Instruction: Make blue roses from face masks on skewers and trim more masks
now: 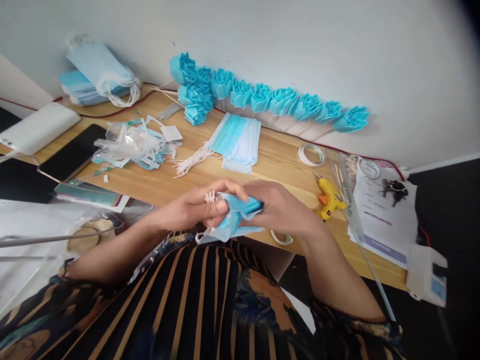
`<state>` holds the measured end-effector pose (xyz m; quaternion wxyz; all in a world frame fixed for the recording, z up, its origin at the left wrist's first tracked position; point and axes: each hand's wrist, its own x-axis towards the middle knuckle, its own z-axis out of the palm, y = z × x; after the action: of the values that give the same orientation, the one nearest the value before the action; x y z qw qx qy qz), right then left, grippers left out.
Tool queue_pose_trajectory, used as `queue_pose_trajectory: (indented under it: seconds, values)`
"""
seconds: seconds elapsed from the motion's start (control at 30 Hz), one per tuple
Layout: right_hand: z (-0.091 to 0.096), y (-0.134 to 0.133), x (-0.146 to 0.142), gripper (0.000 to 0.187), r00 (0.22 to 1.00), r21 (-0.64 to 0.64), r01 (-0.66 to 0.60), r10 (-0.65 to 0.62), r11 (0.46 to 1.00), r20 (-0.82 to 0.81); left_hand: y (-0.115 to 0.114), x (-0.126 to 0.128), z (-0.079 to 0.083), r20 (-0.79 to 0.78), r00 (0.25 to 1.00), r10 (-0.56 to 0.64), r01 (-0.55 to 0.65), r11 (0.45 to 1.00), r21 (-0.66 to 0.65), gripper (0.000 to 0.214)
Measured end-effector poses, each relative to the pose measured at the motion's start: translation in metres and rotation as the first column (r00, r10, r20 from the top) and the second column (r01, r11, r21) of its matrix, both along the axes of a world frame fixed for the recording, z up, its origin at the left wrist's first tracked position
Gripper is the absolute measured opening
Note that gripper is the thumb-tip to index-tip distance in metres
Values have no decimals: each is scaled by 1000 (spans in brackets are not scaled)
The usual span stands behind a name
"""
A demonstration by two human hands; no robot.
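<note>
My left hand (pixel 198 205) pinches a bunched blue face mask (pixel 234 220) in front of my body, thumb on top, with white ear loops bunched beside the thumb. Around the mask's other end closes my right hand (pixel 275 205), its fingertips mostly hidden. A dark blue bit shows near the right fingers; I cannot tell what it is. Beyond my hands a fanned stack of blue masks (pixel 236 140) lies on the table, its loops gathered to the left. Several blue flowers (pixel 260 97) on thin sticks lean in a row along the wall.
On the table's left are mask scraps with clear plastic (pixel 129 142), a black phone (pixel 73 152), a white box-like device (pixel 41 127) and more masks (pixel 97 65). To the right are a tape roll (pixel 311 155), a yellow glue gun (pixel 330 197), papers (pixel 382 215) and keys (pixel 394 189).
</note>
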<state>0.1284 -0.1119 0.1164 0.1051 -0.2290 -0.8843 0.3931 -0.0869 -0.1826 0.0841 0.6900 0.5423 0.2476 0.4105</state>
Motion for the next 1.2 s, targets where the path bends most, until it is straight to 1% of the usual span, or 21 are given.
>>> queue_pose_trajectory:
  seconds: [0.03,0.1,0.13,0.2,0.27,0.33,0.37,0.4,0.47,0.5,0.57,0.67,0.73,0.77,0.83,0.87,0.93,1.0,1.07,1.13,1.2]
  values:
    - [-1,1,3,31,997,-36,79,-79,996,-19,0,0,-4,72,994,88,-82,993,-83,33]
    - [-6,4,11,35,971,-107,232,-237,967,-38,1,-1,-10,187,950,251,-208,953,-221,32]
    - [-9,7,17,38,956,-135,286,-292,949,-29,3,-2,-12,222,923,316,-250,928,-278,30]
    - [-14,13,27,42,935,-164,351,-355,922,6,5,-3,-17,243,883,401,-301,882,-361,26]
    - [-16,18,34,43,929,-163,369,-365,915,54,6,-5,-21,218,872,438,-332,857,-394,23]
    - [-13,22,35,44,933,-149,355,-341,923,111,6,-6,-25,149,890,430,-350,856,-381,25]
    - [-9,23,34,44,938,-140,334,-315,932,142,5,-7,-27,94,903,420,-365,863,-350,27]
    - [-5,25,31,43,943,-130,306,-282,943,173,5,-8,-29,23,913,408,-384,874,-298,29]
    - [3,28,24,41,950,-113,246,-216,963,225,4,-11,-30,-137,913,383,-401,906,-135,36]
    - [6,31,21,40,952,-108,220,-189,969,241,3,-13,-31,-208,909,361,-378,925,-47,40]
    - [10,36,15,39,955,-111,177,-143,978,261,3,-15,-31,-310,906,287,-276,958,80,45]
    - [11,42,11,39,965,-142,82,-43,986,257,2,-15,-30,-416,896,156,-101,984,150,45]
    - [11,40,10,38,974,-130,-8,37,992,225,0,-14,-29,-486,863,136,-28,974,224,34]
    - [11,38,10,36,977,-95,-52,70,994,203,-1,-13,-28,-518,843,143,2,963,269,28]
    - [13,30,11,32,979,24,-124,119,992,166,-5,-13,-26,-565,807,169,48,936,347,26]
    - [13,27,12,30,979,88,-156,142,984,149,-7,-13,-25,-583,795,166,72,929,364,28]
    - [13,20,14,25,975,174,-205,184,963,128,-10,-16,-23,-601,788,134,114,928,356,29]
    - [12,18,17,22,970,191,-235,215,953,116,-12,-21,-20,-596,802,50,157,944,291,28]
    - [11,18,18,21,967,154,-243,226,958,119,-12,-27,-18,-551,831,-73,207,961,185,29]
    - [11,20,16,26,963,79,-244,232,966,139,-13,-34,-19,-475,862,-177,243,967,80,32]
    - [12,25,10,33,954,-3,-222,218,975,206,-16,-38,-23,-398,893,-211,232,973,6,36]
